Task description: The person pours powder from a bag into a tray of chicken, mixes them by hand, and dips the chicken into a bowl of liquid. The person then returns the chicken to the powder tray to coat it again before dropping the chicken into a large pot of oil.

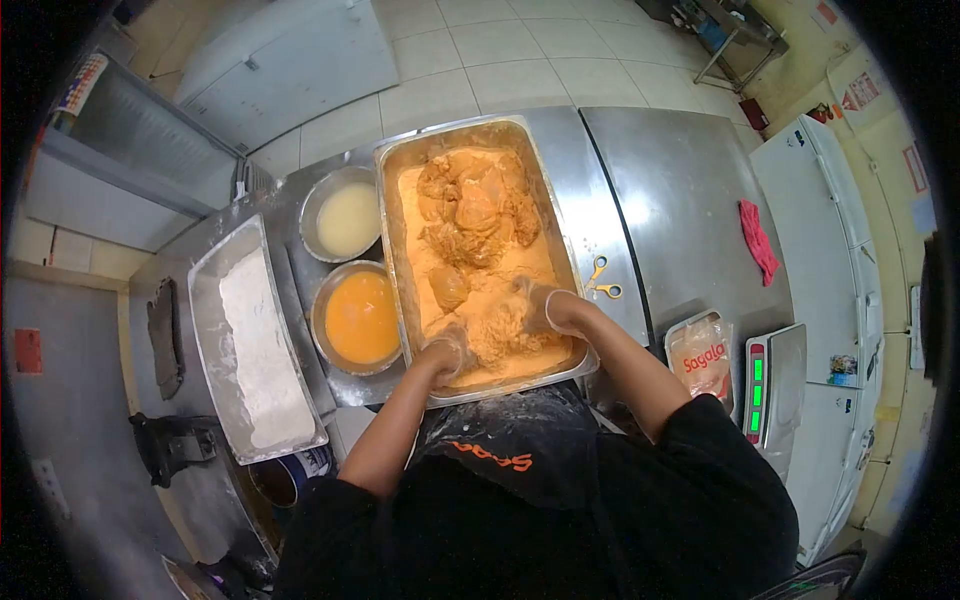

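Observation:
A deep metal tray holds orange seasoned flour and a heap of raw marinated chicken pieces at its far end. One smaller chicken piece lies apart, nearer me. Both hands wear clear plastic gloves and reach into the near half of the tray. My left hand is in the flour by the near left side. My right hand is in it on the right. Between them rises a crumbly, flour-covered mound; what it covers is hidden. The fingers of both hands are mostly buried.
Left of the tray stand a bowl of pale liquid, a bowl of orange liquid and a tray of white flour. Yellow-handled scissors, a pink cloth, a labelled plastic bag and a digital scale are on the right.

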Action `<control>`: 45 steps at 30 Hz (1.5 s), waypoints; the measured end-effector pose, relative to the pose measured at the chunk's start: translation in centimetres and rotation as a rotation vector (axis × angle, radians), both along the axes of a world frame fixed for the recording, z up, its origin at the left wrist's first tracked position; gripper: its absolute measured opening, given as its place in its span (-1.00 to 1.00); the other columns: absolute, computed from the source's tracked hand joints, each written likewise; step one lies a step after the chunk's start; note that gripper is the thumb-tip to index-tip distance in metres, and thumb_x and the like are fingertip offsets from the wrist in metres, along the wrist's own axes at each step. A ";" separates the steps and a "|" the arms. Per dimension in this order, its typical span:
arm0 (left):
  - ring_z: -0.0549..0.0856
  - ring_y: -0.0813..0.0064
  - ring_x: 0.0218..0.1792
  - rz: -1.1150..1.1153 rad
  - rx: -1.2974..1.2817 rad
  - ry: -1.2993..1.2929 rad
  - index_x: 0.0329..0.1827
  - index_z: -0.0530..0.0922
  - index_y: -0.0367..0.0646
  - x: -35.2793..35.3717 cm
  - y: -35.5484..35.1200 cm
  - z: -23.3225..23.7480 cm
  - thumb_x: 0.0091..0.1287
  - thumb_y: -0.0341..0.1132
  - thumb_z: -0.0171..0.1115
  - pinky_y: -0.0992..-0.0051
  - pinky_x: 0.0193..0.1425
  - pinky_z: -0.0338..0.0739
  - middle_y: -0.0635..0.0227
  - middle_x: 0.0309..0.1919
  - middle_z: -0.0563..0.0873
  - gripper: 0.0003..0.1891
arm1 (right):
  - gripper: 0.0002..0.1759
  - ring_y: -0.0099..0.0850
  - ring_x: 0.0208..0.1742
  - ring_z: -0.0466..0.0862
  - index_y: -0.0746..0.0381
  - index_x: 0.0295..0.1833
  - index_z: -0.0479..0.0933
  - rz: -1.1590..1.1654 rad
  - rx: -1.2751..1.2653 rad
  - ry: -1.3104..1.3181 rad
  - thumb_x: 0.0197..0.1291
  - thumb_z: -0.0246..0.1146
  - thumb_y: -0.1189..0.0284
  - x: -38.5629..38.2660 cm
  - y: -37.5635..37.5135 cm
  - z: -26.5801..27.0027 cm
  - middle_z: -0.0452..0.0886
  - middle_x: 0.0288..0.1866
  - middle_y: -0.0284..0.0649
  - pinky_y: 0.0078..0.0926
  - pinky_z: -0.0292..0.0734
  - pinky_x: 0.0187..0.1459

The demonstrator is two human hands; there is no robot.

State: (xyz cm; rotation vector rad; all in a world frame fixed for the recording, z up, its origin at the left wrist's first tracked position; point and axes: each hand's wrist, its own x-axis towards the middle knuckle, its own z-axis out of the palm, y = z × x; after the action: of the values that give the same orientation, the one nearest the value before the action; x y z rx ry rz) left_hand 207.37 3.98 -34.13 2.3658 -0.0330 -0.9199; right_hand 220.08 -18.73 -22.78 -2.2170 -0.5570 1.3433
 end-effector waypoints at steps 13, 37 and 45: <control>0.70 -0.05 0.00 0.093 -0.035 -0.146 0.10 0.53 -0.36 1.7 0.4 2.6 0.15 -0.12 0.34 0.15 0.11 0.57 -0.17 -0.05 0.69 -0.45 | -0.38 0.07 0.13 0.63 0.19 0.34 0.43 -0.179 -0.184 -0.499 0.19 0.38 0.24 -0.9 0.9 -3.7 0.64 0.08 0.15 -0.16 0.54 0.15; 0.73 0.01 -0.10 0.168 0.170 -0.353 -0.19 0.72 -0.22 -1.0 0.2 11.9 0.22 -0.14 0.35 0.14 0.03 0.61 -0.02 -0.21 0.74 -0.70 | -0.62 0.00 -0.09 0.69 0.20 0.06 0.62 -0.027 0.017 -0.795 0.15 0.32 0.26 -2.7 0.7 4.4 0.70 -0.14 0.04 -0.12 0.58 -0.02; 0.72 0.00 -0.14 0.286 -0.030 -0.532 -0.18 0.73 -0.20 -2.0 2.5 13.6 0.26 -0.14 0.31 0.11 0.01 0.59 0.00 -0.25 0.74 -0.71 | -0.60 0.04 -0.24 0.67 0.28 -0.01 0.62 0.034 0.077 -0.668 0.08 0.38 0.28 -2.4 1.8 7.8 0.65 -0.29 0.15 -0.16 0.57 -0.16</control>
State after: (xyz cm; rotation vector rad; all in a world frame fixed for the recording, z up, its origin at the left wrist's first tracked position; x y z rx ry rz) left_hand 205.40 6.50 -20.52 2.4380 0.0801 -0.1435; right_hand 217.69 -16.93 -15.01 -2.5769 -0.8569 0.5486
